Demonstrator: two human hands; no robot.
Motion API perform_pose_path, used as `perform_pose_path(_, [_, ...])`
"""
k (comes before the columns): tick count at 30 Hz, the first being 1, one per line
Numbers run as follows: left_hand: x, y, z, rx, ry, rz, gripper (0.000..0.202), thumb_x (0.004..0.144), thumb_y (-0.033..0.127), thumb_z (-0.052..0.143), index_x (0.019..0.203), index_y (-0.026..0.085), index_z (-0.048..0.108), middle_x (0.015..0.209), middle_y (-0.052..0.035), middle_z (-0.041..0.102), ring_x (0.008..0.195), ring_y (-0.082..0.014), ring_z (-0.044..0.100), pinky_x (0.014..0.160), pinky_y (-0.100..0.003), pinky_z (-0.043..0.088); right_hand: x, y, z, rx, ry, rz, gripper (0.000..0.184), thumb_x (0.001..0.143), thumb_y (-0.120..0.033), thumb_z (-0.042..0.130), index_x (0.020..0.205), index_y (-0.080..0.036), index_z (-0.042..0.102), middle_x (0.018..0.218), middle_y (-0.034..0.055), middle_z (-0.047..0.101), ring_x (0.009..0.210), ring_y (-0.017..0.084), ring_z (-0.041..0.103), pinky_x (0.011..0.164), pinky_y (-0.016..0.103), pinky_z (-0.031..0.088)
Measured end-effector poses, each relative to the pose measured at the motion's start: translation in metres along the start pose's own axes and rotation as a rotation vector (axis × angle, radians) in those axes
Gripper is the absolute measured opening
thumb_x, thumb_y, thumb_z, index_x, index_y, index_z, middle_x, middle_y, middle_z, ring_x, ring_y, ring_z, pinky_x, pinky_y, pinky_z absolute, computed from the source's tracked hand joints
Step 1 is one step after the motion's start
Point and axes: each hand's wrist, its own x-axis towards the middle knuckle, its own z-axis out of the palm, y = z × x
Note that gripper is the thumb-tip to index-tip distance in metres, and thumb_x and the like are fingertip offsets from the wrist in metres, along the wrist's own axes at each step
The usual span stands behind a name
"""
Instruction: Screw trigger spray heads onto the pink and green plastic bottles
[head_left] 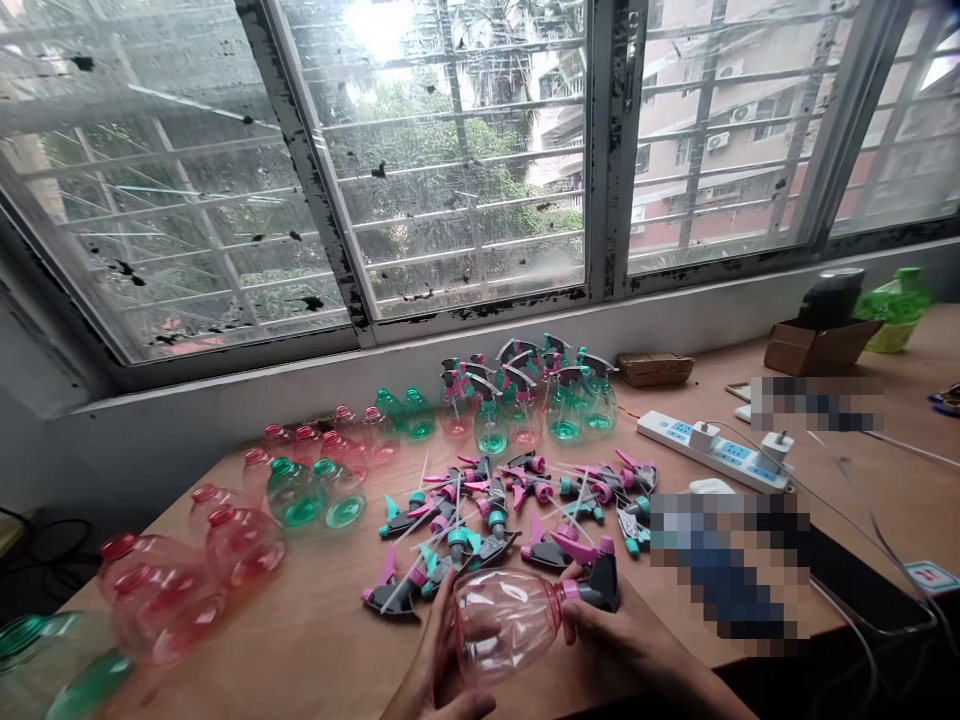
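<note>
Clear pink spray bottle (504, 622), held sideways near front edge of table (315, 620): left hand (433, 662) cupped round body, right hand (619, 628) gripping trigger sprayer (602, 578) at neck; loose spray heads (497, 520) beyond.

Glossy bottle (516, 612), seemingly smooth plastic

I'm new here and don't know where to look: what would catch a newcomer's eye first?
Probably the pink bottle, tilted sideways between the left hand at its base and the right hand at its neck, where a spray head sits. Behind it, a jumble of loose pink, grey and green trigger tops sprawls across the table, with headless bottles standing to the left. Beyond them, a wide barred window fills the top of the view.
</note>
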Motion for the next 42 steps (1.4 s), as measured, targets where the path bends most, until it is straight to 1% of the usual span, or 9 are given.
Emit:
perform_pose_path(4, [-0.001, -0.005, -0.003, -0.044, -0.037, -0.024, 0.114, 0.078, 0.059, 0.077, 0.159, 0.027, 0.003, 0.142, -0.0161, 0.056, 0.137, -0.0383, 0.049, 0.117, -0.052, 0.031, 0.0, 0.002, 0.0, -0.002, 0.002, -0.01, 0.045, 0.076, -0.054, 0.08, 0.094, -0.019, 0.058, 0.063, -0.0006, 0.07, 0.052, 0.015, 0.057, 0.052, 0.027, 0.038])
perform_pose_path(8, [0.001, -0.011, -0.003, 0.012, 0.017, 0.047, 0.103, 0.078, 0.053, 0.08, 0.157, 0.036, 0.016, 0.158, -0.0109, 0.04, 0.136, -0.0364, 0.049, 0.116, -0.05, 0.034, 0.0, 0.001, 0.0, -0.01, 0.005, -0.016, 0.046, 0.076, -0.057, 0.078, 0.093, -0.021, 0.056, 0.06, -0.0016, 0.068, 0.05, 0.015, 0.055, 0.051, 0.027, 0.036])
perform_pose_path(15, [0.0, -0.007, -0.001, -0.003, 0.016, 0.055, 0.105, 0.081, 0.051, 0.078, 0.158, 0.038, 0.008, 0.165, -0.0096, 0.027, 0.139, -0.0362, 0.047, 0.119, -0.051, 0.03, -0.001, -0.003, 0.002, -0.039, -0.009, -0.006, 0.045, 0.077, -0.057, 0.077, 0.092, -0.02, 0.055, 0.06, -0.0016, 0.068, 0.05, 0.014, 0.054, 0.052, 0.026, 0.036])
perform_pose_path(21, [-0.001, 0.0, 0.002, -0.047, -0.025, 0.04, 0.095, 0.082, 0.05, 0.077, 0.157, 0.035, 0.02, 0.163, -0.0102, 0.032, 0.145, -0.0377, 0.04, 0.12, -0.051, 0.03, -0.002, -0.003, 0.001, -0.052, -0.024, 0.016, 0.052, 0.073, -0.062, 0.078, 0.092, -0.02, 0.055, 0.059, -0.0006, 0.068, 0.045, 0.014, 0.054, 0.048, 0.025, 0.036])
perform_pose_path(25, [0.003, -0.002, 0.005, -0.014, 0.0, 0.104, 0.096, 0.084, 0.048, 0.076, 0.156, 0.043, 0.013, 0.165, -0.006, 0.029, 0.148, -0.0361, 0.034, 0.121, -0.051, 0.027, -0.002, -0.002, 0.0, -0.036, -0.026, 0.001, 0.046, 0.077, -0.058, 0.077, 0.094, -0.02, 0.058, 0.061, -0.0005, 0.067, 0.05, 0.014, 0.054, 0.052, 0.026, 0.037])
perform_pose_path(29, [0.002, 0.006, 0.007, 0.003, 0.002, 0.031, 0.107, 0.083, 0.051, 0.075, 0.158, 0.041, 0.0, 0.16, -0.0092, 0.039, 0.141, -0.0359, 0.045, 0.12, -0.053, 0.027, 0.0, 0.002, 0.001, -0.024, 0.016, -0.002, 0.048, 0.074, -0.059, 0.078, 0.092, -0.02, 0.058, 0.061, -0.001, 0.067, 0.047, 0.014, 0.053, 0.049, 0.027, 0.038])
perform_pose_path(33, [-0.001, 0.01, 0.004, -0.019, 0.018, 0.01, 0.11, 0.078, 0.058, 0.078, 0.159, 0.036, 0.006, 0.162, -0.0094, 0.036, 0.147, -0.0365, 0.036, 0.123, -0.049, 0.025, 0.001, 0.002, 0.003, -0.011, 0.047, -0.006, 0.046, 0.075, -0.058, 0.079, 0.094, -0.02, 0.06, 0.061, -0.0012, 0.067, 0.046, 0.014, 0.052, 0.047, 0.026, 0.04])
perform_pose_path(37, [0.0, 0.0, -0.001, -0.017, -0.014, -0.001, 0.107, 0.078, 0.059, 0.076, 0.16, 0.03, 0.014, 0.149, -0.0143, 0.052, 0.14, -0.0378, 0.045, 0.119, -0.051, 0.031, 0.001, -0.002, 0.003, -0.001, 0.009, 0.0, 0.045, 0.075, -0.056, 0.08, 0.092, -0.019, 0.061, 0.062, -0.0004, 0.068, 0.049, 0.013, 0.054, 0.049, 0.025, 0.041])
perform_pose_path(42, [0.002, -0.007, -0.002, 0.057, 0.015, 0.028, 0.104, 0.083, 0.053, 0.074, 0.159, 0.037, 0.005, 0.161, -0.0086, 0.037, 0.136, -0.0364, 0.049, 0.12, -0.051, 0.03, 0.0, -0.003, 0.004, 0.012, 0.012, -0.001, 0.045, 0.077, -0.057, 0.078, 0.091, -0.019, 0.058, 0.061, -0.0016, 0.067, 0.046, 0.011, 0.051, 0.046, 0.024, 0.04])
